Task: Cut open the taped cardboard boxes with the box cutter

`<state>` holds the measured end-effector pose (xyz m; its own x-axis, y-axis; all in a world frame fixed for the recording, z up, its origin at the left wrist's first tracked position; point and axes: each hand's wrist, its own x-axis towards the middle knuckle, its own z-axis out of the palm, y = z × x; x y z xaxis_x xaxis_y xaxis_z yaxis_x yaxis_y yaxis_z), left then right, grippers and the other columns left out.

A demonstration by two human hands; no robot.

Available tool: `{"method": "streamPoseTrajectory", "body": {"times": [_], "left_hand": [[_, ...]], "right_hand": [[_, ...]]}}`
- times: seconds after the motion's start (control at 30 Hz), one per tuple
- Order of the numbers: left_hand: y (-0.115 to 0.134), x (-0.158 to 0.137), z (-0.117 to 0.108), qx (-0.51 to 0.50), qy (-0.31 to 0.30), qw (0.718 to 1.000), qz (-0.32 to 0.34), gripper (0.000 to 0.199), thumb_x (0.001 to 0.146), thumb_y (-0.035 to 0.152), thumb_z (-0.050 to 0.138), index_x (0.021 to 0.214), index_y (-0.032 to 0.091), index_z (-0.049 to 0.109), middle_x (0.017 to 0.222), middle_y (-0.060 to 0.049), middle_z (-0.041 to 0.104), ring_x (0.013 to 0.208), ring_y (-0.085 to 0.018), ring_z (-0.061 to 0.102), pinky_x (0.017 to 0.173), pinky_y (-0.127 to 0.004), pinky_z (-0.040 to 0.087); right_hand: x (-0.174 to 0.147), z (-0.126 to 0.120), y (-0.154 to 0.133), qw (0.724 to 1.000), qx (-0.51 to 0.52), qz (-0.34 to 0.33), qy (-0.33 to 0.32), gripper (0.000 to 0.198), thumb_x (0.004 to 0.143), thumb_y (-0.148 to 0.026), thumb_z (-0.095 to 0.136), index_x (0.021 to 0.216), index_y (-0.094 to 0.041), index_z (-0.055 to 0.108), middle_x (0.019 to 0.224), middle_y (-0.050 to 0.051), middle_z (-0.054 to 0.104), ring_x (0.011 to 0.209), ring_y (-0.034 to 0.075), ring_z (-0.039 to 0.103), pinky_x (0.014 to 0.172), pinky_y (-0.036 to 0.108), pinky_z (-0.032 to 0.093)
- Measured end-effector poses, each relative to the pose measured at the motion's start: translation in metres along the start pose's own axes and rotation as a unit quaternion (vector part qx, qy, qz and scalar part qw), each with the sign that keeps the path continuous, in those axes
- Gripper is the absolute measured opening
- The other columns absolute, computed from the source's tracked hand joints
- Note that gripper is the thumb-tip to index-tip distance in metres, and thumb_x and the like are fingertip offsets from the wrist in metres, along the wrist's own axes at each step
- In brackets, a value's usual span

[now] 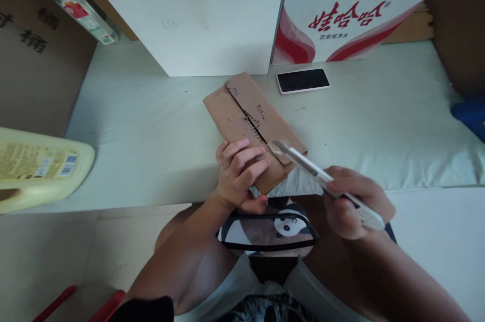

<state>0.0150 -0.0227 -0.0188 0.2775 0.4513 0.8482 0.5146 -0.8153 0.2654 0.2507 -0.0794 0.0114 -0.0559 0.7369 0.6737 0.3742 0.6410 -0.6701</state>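
Observation:
A flat brown cardboard box (242,115) lies at a slant on the pale green cloth, its near corner at the table's front edge. Along its middle runs a dark seam, with clear tape showing near the close end. My left hand (242,175) grips the near left side of the box, fingers on top and thumb at the edge below. In my right hand (354,201) is a utility knife (314,170) with a pale handle, closed in my fingers. Its blade points up and left, with the tip over the taped end of the seam; whether it touches cannot be told.
A phone (303,81) lies behind the box, before a white carton (204,24) and a red-and-white carton (341,19). At left are a yellow bottle (41,160), a clear bottle (79,14) and a large cardboard box (34,69). A panda-print pouch (265,236) rests below the table edge.

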Motion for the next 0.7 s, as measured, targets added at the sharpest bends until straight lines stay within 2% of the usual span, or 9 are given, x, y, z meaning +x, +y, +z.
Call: {"method": "streamPoseTrajectory", "body": {"times": [0.1,0.23,0.43,0.53,0.7], "left_hand": [[0.000,0.001,0.001,0.009,-0.002,1.000,0.002,0.052,0.092,0.068,0.037,0.117,0.032,0.065,0.106,-0.006,0.077,0.114,-0.033,0.061,0.104,-0.053,0.040],[0.000,0.002,0.000,0.024,-0.004,1.000,0.011,0.054,0.090,0.074,0.045,0.113,0.029,0.065,0.105,-0.007,0.077,0.114,-0.032,0.062,0.103,-0.053,0.042],[0.002,0.002,0.001,0.042,-0.002,0.999,0.001,0.051,0.087,0.074,0.048,0.114,0.032,0.063,0.101,-0.006,0.076,0.111,-0.033,0.064,0.102,-0.053,0.043],[0.003,0.001,0.001,0.040,-0.001,0.999,0.003,0.052,0.090,0.073,0.046,0.113,0.031,0.064,0.103,-0.007,0.076,0.114,-0.032,0.063,0.105,-0.052,0.042],[0.001,-0.001,0.002,0.040,-0.005,0.999,0.000,0.052,0.087,0.074,0.047,0.115,0.033,0.063,0.103,-0.007,0.075,0.114,-0.033,0.062,0.105,-0.053,0.042]], "right_hand": [[0.018,0.002,-0.014,0.993,-0.019,-0.111,-0.033,0.014,0.091,-0.017,0.056,0.098,-0.023,0.068,0.062,-0.002,0.056,0.047,0.014,0.051,0.045,0.030,0.043],[0.034,-0.001,-0.027,0.976,-0.092,-0.181,-0.083,0.023,0.079,-0.005,0.059,0.095,-0.020,0.066,0.057,-0.004,0.055,0.045,0.012,0.046,0.042,0.027,0.039],[0.034,-0.003,-0.032,0.963,-0.148,-0.160,-0.159,0.036,0.083,-0.009,0.060,0.117,-0.018,0.066,0.061,-0.003,0.062,0.048,0.013,0.053,0.045,0.027,0.046],[0.035,-0.002,-0.030,0.967,-0.135,-0.156,-0.151,0.033,0.084,-0.009,0.058,0.116,-0.019,0.066,0.060,-0.004,0.061,0.046,0.013,0.053,0.045,0.026,0.046],[0.031,-0.001,-0.028,0.982,-0.116,-0.086,-0.119,0.032,0.086,-0.010,0.055,0.112,-0.024,0.070,0.063,-0.003,0.061,0.048,0.013,0.056,0.044,0.026,0.046]]}}
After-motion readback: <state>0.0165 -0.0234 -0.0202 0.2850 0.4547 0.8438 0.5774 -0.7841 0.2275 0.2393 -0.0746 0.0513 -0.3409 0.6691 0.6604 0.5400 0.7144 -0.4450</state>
